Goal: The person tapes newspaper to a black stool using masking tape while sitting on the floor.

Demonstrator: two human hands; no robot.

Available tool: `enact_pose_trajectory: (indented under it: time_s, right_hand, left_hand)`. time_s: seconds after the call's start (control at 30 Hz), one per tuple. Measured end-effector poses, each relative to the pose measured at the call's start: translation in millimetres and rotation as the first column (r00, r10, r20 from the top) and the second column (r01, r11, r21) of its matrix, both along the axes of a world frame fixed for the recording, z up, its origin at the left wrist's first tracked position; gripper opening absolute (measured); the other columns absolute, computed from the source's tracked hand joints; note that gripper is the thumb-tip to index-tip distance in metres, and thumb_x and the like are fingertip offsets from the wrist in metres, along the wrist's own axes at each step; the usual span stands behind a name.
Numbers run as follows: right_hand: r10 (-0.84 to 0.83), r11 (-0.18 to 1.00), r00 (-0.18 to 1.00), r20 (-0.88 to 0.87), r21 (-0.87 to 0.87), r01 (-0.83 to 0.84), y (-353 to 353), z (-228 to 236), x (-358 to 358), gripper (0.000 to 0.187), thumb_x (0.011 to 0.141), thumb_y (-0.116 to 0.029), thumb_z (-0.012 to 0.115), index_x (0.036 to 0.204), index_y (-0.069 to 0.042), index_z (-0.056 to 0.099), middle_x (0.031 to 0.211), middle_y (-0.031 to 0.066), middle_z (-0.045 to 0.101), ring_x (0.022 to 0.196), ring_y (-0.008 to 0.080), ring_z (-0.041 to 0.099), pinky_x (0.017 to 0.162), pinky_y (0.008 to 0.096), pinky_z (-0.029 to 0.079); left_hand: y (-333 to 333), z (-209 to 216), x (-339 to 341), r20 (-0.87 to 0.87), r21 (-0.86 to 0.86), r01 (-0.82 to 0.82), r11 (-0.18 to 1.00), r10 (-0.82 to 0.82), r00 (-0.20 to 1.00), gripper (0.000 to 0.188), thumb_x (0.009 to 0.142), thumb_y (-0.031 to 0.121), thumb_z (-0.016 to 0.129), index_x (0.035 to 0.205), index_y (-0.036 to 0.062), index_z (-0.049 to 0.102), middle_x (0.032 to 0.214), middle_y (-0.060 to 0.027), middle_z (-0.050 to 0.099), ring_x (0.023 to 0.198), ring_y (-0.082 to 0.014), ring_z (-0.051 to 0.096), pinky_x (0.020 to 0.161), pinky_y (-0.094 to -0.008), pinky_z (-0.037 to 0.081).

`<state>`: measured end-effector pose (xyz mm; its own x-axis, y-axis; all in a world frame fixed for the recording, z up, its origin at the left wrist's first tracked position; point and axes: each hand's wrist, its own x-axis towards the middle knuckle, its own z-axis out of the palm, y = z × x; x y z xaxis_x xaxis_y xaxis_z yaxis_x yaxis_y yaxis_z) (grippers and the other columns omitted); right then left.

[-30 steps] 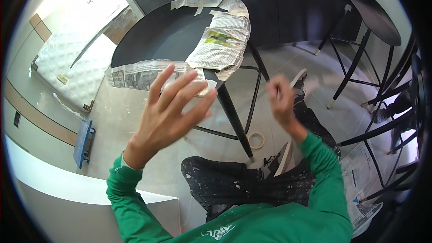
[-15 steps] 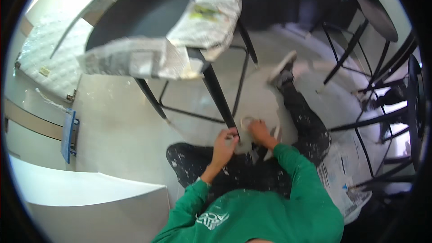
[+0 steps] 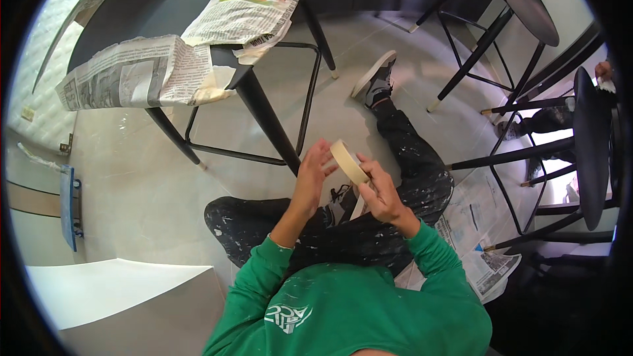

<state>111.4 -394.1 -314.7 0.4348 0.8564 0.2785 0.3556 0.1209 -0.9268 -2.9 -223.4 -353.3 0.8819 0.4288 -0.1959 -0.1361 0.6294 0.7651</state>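
A cream roll of masking tape (image 3: 349,163) stands on edge in front of me, gripped by my right hand (image 3: 381,194) along its lower right side. My left hand (image 3: 312,177) is just left of the roll, its fingers apart and stretched towards the tape, with nothing seen in them. Beyond it is the front leg (image 3: 264,115) of a black stool, whose lower end is hidden behind that hand. Sheets of newspaper (image 3: 142,74) cover the near edge of the stool's seat (image 3: 148,16), and more newspaper (image 3: 247,3) covers its right side.
Other black stools (image 3: 521,3) stand at the right, with part of another person's hand (image 3: 603,71) behind them. Newspaper (image 3: 488,273) lies on the floor by my right knee. A white box-like piece (image 3: 125,290) is at lower left, and a blue wheeled board (image 3: 68,207) stands farther left.
Both hands have risen from the foot of the stool leg, and the tape roll came up in my right hand. My left fingers have spread. The whole view has shifted.
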Motion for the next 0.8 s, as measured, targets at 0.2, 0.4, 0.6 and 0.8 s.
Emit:
enact_pose_trajectory:
  time_s: [0.2, 0.4, 0.6, 0.8]
  right_hand:
    - [0.026, 0.96, 0.986, 0.166, 0.27, -0.07, -1.4, 2.5, 8.0, 0.025, 0.08, -0.002, 0.053, 0.103, -0.002, 0.061, 0.099, 0.0145, 0.068, 0.097, 0.0312, 0.068, 0.125, 0.0626, 0.027]
    - [0.019, 0.983, 0.961, 0.275, 0.17, -0.068, -2.2, 9.1, 4.6, 0.02, 0.077, -0.004, 0.064, 0.097, -0.001, 0.063, 0.098, 0.0156, 0.069, 0.103, 0.0362, 0.07, 0.125, 0.0618, 0.029]
    - [0.037, 0.997, 0.956, 0.291, 0.048, -0.054, -5.0, 4.7, -2.0, 0.021, 0.079, -0.006, 0.069, 0.098, 0.002, 0.065, 0.092, 0.0161, 0.067, 0.095, 0.0371, 0.069, 0.126, 0.0615, 0.028]
    - [0.055, 0.998, 0.984, 0.171, 0.031, -0.062, -11.9, -0.1, 3.1, 0.028, 0.083, -0.01, 0.063, 0.108, 0.002, 0.067, 0.094, 0.0127, 0.072, 0.099, 0.0319, 0.072, 0.129, 0.0593, 0.022]
  left_hand:
    - [11.6, 33.5, -3.0, 0.178, -0.263, 0.305, 0.915, -0.265, 0.948, 0.072, 0.11, 0.056, 0.045, 0.148, -0.0056, 0.05, 0.141, -0.0173, 0.061, 0.133, -0.0251, 0.058, 0.115, -0.0427, 0.043]
    - [16.3, 61.0, 0.7, 0.017, 0.08, 0.251, 0.965, -0.253, 0.967, 0.041, 0.101, 0.016, 0.07, 0.137, -0.0024, 0.061, 0.131, -0.0132, 0.067, 0.124, -0.0204, 0.064, 0.11, -0.038, 0.049]
    - [3.1, 61.3, 1.5, 0.014, 0.244, 0.133, 0.961, -0.14, 0.99, 0.036, 0.096, 0.004, 0.073, 0.129, -0.0044, 0.063, 0.129, -0.0143, 0.068, 0.12, -0.0205, 0.066, 0.108, -0.0369, 0.052]
    - [9.4, 44.9, 2.5, 0.015, 0.367, -0.032, 0.93, 0.028, 0.999, 0.029, 0.109, 0.015, 0.058, 0.131, -0.0039, 0.061, 0.13, -0.0149, 0.068, 0.124, -0.023, 0.065, 0.109, -0.0396, 0.05]
